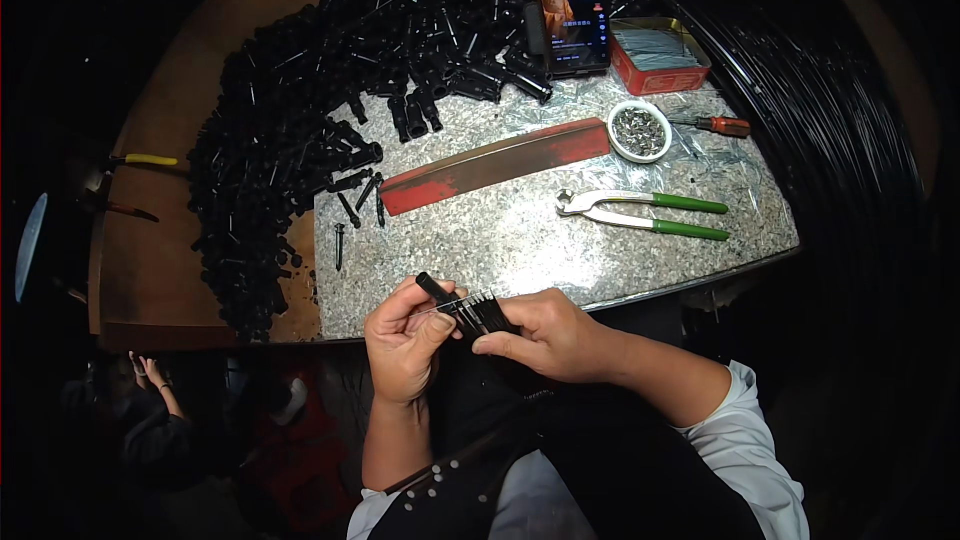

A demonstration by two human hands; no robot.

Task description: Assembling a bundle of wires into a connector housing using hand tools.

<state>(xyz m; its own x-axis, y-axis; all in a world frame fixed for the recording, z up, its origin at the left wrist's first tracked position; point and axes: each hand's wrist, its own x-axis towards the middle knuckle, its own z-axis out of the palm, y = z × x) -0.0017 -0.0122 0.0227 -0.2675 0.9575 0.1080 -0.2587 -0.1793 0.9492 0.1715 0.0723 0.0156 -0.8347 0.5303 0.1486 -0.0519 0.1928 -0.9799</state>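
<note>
Near the front edge of the stone slab, both my hands meet around one small black assembly. My left hand [402,348] pinches a black plastic tube [431,287], its thumb and fingertips close to a row of silver-tipped ends. A thin wire [428,311] crosses by these fingers. My right hand [552,336] is closed round a bundle of thin black ribs [484,316] fanned side by side, their silver tips toward the tube. Whether the tips are joined to the tube I cannot tell. Beyond my hands lie end-cutting pincers [650,215] with green handles.
A large heap of black plastic tubes [290,130] covers the left and back. A red metal bar [495,165] crosses the slab. Behind stand a white bowl [640,157] of small metal pieces, a red tin [665,78] of wires, a phone [570,10]; a screwdriver [725,126] lies right.
</note>
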